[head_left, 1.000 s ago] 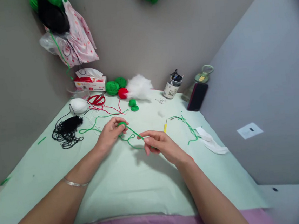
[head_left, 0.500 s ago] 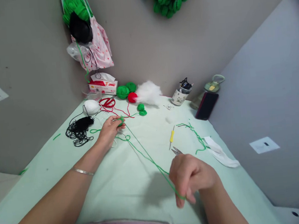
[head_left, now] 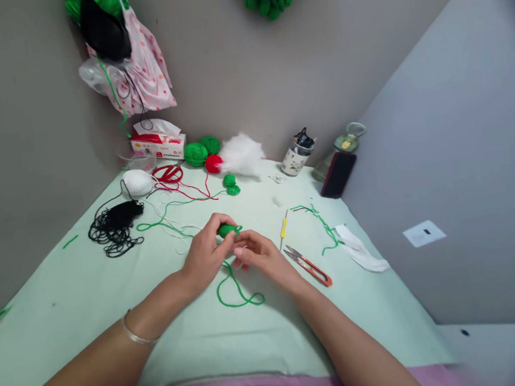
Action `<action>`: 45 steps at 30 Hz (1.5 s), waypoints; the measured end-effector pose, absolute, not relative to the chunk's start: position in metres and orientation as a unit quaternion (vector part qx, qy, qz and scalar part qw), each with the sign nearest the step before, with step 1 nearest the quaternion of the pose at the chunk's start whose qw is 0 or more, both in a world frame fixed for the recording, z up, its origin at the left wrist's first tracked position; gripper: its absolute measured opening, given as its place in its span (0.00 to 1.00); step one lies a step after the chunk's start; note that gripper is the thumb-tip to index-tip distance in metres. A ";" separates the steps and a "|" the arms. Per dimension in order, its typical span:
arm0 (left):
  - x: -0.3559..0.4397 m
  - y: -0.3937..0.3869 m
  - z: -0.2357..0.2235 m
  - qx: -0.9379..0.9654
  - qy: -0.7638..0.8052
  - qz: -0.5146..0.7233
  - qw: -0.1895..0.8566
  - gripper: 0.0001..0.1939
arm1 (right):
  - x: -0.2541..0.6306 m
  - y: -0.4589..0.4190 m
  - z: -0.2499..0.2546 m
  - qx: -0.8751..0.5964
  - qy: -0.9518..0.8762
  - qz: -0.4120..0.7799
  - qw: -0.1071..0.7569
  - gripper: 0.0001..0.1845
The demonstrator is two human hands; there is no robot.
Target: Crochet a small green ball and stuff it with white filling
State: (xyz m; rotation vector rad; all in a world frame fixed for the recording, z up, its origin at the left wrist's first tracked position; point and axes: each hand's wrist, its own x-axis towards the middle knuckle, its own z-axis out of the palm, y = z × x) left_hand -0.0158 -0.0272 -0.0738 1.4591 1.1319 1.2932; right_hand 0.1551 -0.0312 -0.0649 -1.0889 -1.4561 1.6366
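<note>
My left hand (head_left: pixel 204 256) is closed round a small green crocheted piece (head_left: pixel 227 230), in the middle of the table. My right hand (head_left: pixel 264 258) meets it from the right, fingers curled, its fingertips at the piece's right end where a short green loop sticks up. What exactly those fingertips pinch is partly hidden. Slack green yarn (head_left: pixel 241 304) hangs below both hands and lies in a loop on the cloth. To the right of my right hand are orange-handled thread snips (head_left: pixel 313 268) and a yellow-handled crochet hook (head_left: pixel 283 228).
Tangled black yarn (head_left: pixel 117 227), a white yarn ball (head_left: pixel 137 183) and red yarn (head_left: pixel 168 175) lie left. Behind stand a tissue box (head_left: pixel 159 148), green balls (head_left: pixel 196 154), white stuffing (head_left: pixel 241 156) and a jar (head_left: pixel 296 157). A phone (head_left: pixel 338 174) leans at right, near green scraps (head_left: pixel 329 231).
My right hand has come from the near right, where it drew the green yarn taut, up to my left hand. The yarn is now slack, and the snips are uncovered. The view has shifted slightly.
</note>
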 end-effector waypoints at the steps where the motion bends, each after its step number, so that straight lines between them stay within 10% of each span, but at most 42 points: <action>1: -0.015 -0.030 -0.074 0.596 0.452 0.513 0.422 0.07 | 0.152 -0.031 -0.068 -0.409 -0.546 0.647 0.340 0.20; 27: -0.018 -0.017 -0.079 0.522 0.401 0.545 0.519 0.07 | 0.171 -0.042 -0.033 -0.269 -0.644 0.712 0.075 0.21; 36: -0.017 -0.018 -0.073 0.495 0.391 0.550 0.547 0.08 | 0.217 -0.007 -0.046 -0.678 -0.706 0.158 0.131 0.09; 45: -0.011 -0.028 -0.063 0.455 0.355 0.530 0.622 0.11 | 0.230 0.013 -0.069 -0.701 -0.647 0.212 0.213 0.15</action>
